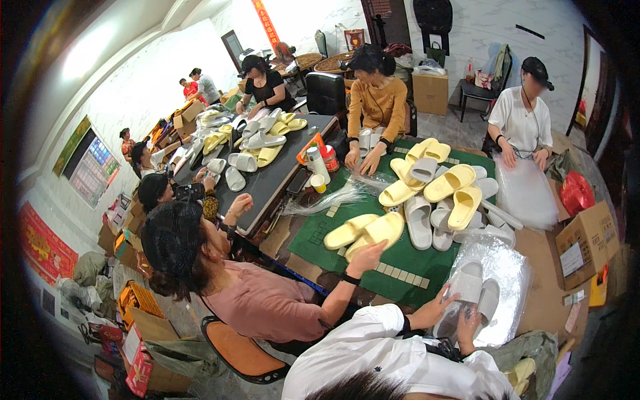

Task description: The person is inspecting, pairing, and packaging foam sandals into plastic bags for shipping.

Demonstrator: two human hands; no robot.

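A pair of grey slippers (pixel 465 281) lies over shiny clear plastic bags (pixel 515 277) at the near right edge of the table. My left hand (pixel 432 311) grips the pair from its left side, fingers closed on a slipper's edge. At the heel end, my right hand (pixel 469 328) closes around the soles. White sleeves and dark wristbands show on both my arms. To my left, a co-worker's hand (pixel 365 259) holds a pair of yellow slippers (pixel 367 233) above the green mat.
Yellow and grey slippers (pixel 450 183) are heaped on the green mat (pixel 313 233) ahead. A cardboard box (pixel 587 243) stands at the right. Across the table, co-workers handle slippers and a stack of clear bags (pixel 527 193). A yellow cup (pixel 318 183) stands beside bottles.
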